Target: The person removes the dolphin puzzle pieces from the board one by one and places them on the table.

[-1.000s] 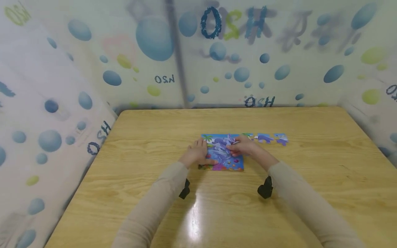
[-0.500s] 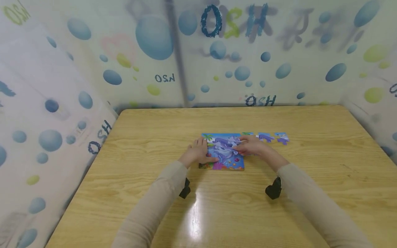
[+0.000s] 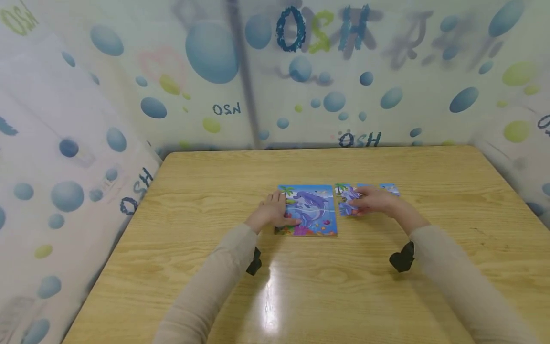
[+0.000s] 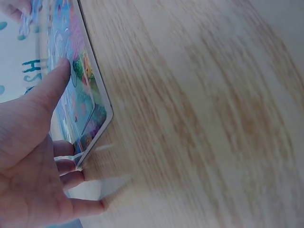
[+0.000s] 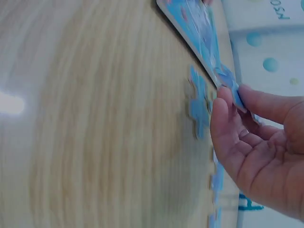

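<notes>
A square dolphin picture board lies flat on the table. My left hand rests on its left edge, thumb across the lower left part and fingers spread along the side; the left wrist view shows the thumb on the board. Just right of the board, my right hand pinches a puzzle piece above other loose pieces. In the right wrist view the piece sits between thumb and fingers of the right hand, close to the board's corner, with a loose piece on the table beneath.
More loose pieces lie in a row to the right, partly behind my right hand, one at the far end. The wooden table reaches back to a patterned wall covering. A black device hangs at my right wrist.
My right hand has moved right, from over the board to the loose pieces beside it, carrying a piece along. The dolphin picture is now uncovered. My left hand has stayed on the board.
</notes>
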Available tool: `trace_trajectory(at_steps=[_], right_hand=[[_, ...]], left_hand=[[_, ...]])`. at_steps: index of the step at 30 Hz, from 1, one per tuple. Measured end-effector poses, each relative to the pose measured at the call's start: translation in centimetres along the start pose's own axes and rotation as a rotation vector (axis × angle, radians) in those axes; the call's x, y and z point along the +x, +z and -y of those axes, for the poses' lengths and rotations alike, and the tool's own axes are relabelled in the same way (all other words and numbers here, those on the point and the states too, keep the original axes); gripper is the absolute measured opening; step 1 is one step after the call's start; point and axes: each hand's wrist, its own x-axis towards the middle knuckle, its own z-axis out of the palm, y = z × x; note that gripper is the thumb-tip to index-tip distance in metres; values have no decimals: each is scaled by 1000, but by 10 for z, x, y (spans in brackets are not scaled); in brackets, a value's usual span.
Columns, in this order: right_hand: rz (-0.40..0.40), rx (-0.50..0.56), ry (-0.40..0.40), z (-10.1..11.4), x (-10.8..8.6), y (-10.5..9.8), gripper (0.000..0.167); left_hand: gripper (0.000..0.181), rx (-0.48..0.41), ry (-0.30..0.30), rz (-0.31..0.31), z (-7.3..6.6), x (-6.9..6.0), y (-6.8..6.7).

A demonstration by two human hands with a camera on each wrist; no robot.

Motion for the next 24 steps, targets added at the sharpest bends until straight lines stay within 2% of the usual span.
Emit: trace_trajectory(at_steps=[2,4,6,9,11,15,24], right_hand=[[-29,-58,4,-4,-6,-9,60],[-63,-89,10,-10,-13,-18,42],[-94,-81,29,-16,-18,-25,25],[-114,-26,65,-25,-23,-31,17],[-117,4,92,-31,-25,-33,19],[-123,33,134,-40,-27,-34,35],[-128,44,165,-43,-25,-34,33]], left_hand=[[97,4,9,4,0,1,0],[96,5,19,6,1,0,-1],[96,10,28,5,1,0,-1],[95,4,30,2,2,-1,-3],[95,6,31,3,2,-2,-4],[95,11,35,6,2,-1,-3],[94,13,40,-9,4,0,-1]])
